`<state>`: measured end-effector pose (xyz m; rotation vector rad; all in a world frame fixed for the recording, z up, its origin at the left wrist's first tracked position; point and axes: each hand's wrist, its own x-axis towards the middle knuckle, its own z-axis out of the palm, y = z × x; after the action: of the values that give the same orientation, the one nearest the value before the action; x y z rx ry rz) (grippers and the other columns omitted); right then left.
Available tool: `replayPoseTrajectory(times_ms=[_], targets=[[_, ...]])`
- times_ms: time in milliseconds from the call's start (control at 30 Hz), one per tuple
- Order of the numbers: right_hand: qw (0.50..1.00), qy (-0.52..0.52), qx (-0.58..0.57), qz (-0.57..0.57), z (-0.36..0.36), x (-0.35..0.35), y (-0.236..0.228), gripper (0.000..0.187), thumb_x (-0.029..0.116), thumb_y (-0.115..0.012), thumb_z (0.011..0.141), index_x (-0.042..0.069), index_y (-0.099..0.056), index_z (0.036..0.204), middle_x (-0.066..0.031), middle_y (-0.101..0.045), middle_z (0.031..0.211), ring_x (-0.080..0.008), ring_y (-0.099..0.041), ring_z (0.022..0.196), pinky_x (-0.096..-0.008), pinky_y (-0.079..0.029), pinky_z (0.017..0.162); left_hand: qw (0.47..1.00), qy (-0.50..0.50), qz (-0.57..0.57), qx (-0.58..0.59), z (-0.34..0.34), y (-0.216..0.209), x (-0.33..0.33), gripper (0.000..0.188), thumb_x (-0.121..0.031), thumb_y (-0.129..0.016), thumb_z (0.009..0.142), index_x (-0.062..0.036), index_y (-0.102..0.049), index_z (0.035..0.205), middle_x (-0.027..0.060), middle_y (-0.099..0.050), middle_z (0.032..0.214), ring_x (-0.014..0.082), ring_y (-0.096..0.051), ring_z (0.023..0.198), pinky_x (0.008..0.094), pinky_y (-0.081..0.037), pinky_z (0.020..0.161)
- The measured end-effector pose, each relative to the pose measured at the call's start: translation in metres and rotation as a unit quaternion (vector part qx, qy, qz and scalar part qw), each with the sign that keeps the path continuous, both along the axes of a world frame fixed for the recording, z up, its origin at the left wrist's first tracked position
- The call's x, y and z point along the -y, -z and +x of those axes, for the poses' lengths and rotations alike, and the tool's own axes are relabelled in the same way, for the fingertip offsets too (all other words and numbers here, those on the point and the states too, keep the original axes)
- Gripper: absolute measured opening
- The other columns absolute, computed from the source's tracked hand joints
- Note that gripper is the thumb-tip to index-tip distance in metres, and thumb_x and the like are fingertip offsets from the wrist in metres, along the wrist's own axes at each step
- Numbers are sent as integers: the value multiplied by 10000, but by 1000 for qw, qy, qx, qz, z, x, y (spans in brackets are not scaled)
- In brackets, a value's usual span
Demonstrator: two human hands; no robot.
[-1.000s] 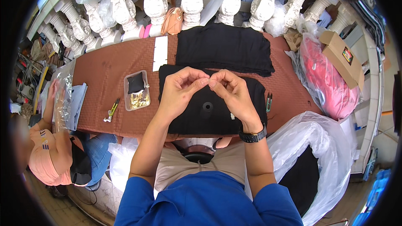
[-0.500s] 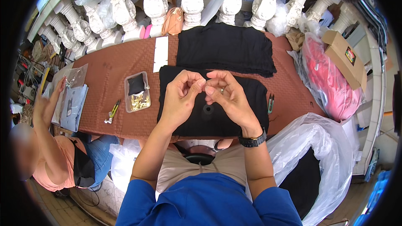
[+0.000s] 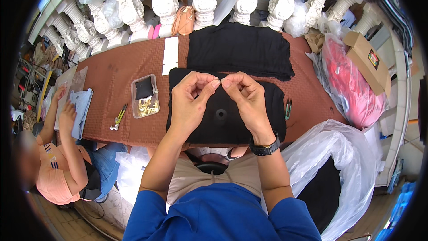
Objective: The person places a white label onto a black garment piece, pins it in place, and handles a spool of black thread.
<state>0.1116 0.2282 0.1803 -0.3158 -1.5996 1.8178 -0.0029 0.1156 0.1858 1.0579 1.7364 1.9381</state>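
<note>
Above a folded black cloth [image 3: 200, 129], my left hand [image 3: 194, 96] and my right hand [image 3: 246, 96] meet almost fingertip to fingertip. Each one pinches thumb against forefinger; whatever lies between them is too small to make out. Below the hands, a small round black disc [image 3: 220, 115] with a hole in its middle rests on the cloth. Left of the cloth sits a clear plastic box [image 3: 145, 96] with a black cushion [image 3: 144, 88] and several small gold-coloured pieces [image 3: 148, 106]. Green-handled thread snips [image 3: 288, 108] lie just right of the cloth.
A second black cloth stack [image 3: 238, 49] lies farther back, beside a white card strip [image 3: 170, 56]. A yellow-handled tool [image 3: 118, 118] is left of the box. At far left a co-worker handles blue folded fabric [image 3: 81, 107]. Pink bagged goods [image 3: 350, 85] stand right.
My right hand's fingers have closed into a tighter pinch, with its wrist shifted slightly left and up. The co-worker's near hand has lowered toward the blue fabric.
</note>
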Motion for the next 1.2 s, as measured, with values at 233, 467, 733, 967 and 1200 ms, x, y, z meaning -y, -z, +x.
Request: replayPoseTrajectory(times_ms=[233,467,733,967,1200], targets=[[994,69,-77,38,-11,1,-9,68,53,-681,968,-3,-709,994,61,-556,836,0,-442,711,-187,-353,623,999,-11,42,33,5,-15,-9,107,-65,-768,894,6,-719,958,40,-723,856,60,-651,760,197,-507,676],[994,81,-64,30,-16,7,-5,71,55,-673,974,-2,-714,985,64,-517,810,-6,-417,704,-193,-332,612,997,5,56,49,4,-15,-10,81,-21,-752,895,11,-705,953,46,-727,866,63,-663,782,202,-519,696],[994,95,-62,-4,-3,3,-5,67,68,-686,970,6,-712,981,66,-541,827,-17,-445,747,-198,-369,684,999,-11,29,31,0,-12,-9,80,-6,-754,889,3,-688,934,53,-722,851,67,-660,769,202,-520,711],[993,98,-64,-33,2,4,5,60,66,-688,968,13,-708,988,54,-589,870,-19,-468,760,-197,-390,698,999,2,24,44,2,-2,-10,80,-14,-761,888,-4,-690,923,52,-721,846,74,-663,766,212,-532,705],[988,108,-105,21,-1,13,11,69,62,-675,974,-3,-685,995,-40,-613,1087,-79,-583,860,-242,-495,772,991,44,61,107,18,3,-8,56,-22,-762,887,-9,-718,918,49,-727,822,71,-670,750,194,-509,668]])
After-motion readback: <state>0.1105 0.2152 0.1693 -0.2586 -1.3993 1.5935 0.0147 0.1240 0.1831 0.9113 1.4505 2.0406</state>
